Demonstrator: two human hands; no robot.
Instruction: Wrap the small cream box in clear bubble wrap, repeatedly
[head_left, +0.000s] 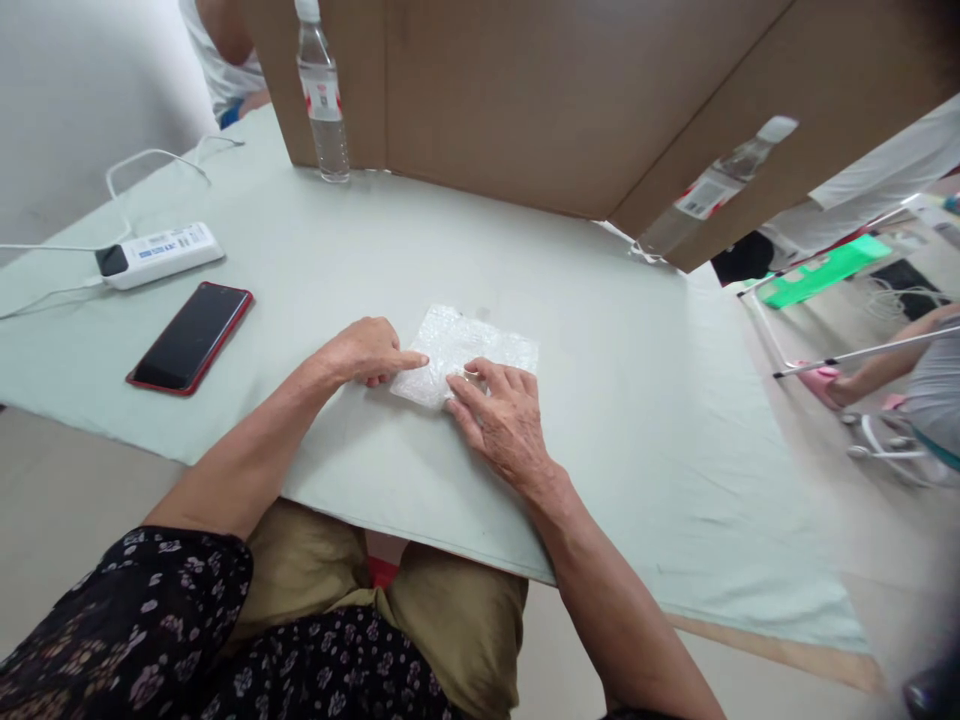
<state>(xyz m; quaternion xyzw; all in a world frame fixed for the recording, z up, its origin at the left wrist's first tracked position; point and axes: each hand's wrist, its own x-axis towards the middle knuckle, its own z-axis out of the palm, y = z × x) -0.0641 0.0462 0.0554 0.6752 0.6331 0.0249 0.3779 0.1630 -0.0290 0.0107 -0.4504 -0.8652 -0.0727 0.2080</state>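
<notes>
A small sheet of clear bubble wrap [431, 345] lies on the cloth-covered table in front of me. At its left side is my left hand [369, 350], one finger stretched out with its tip on the wrap and the other fingers curled under. My right hand [499, 410] rests palm down over the near right part of the sheet, its fingers apart and slightly bent. Part of the wrap is hidden beneath this hand.
To the left lie a red-cased phone [191, 338] and a white power strip [161, 255] with cables. A brown cardboard screen [510, 100] stands behind, with one water bottle [324, 100] at left and another bottle [709, 195] at right. People sit beyond.
</notes>
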